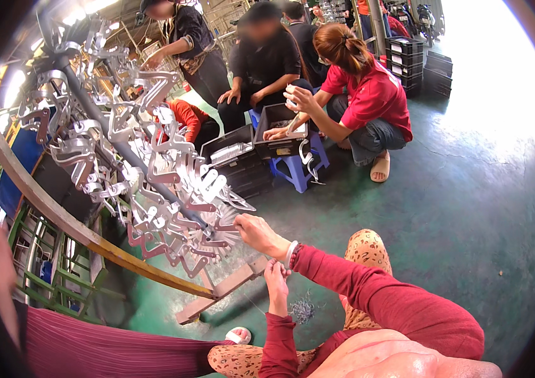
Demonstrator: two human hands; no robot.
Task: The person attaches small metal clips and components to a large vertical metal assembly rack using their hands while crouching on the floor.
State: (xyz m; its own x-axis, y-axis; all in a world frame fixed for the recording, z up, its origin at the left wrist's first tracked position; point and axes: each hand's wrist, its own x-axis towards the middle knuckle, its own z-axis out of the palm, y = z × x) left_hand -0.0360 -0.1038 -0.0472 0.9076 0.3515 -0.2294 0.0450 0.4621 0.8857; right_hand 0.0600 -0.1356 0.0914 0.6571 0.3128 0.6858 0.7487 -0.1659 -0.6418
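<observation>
My right hand, with a light bracelet at the wrist, reaches to the lower end of a hanging rack pole. Its fingers are curled in a pinch beside a fan of thin metal pieces; what they grip is too small to make out. Just below that wrist, my left hand is held up with its fingers closed, their contents hidden. Bent silver metal brackets hang thickly all along the pole, several close to my right hand.
A curved metal rail runs below the rack to a floor beam. Grey scraps lie beside my left hand. Opposite, a person in red crouches by black crates and a blue stool. Another person's ribbed clothing is at left.
</observation>
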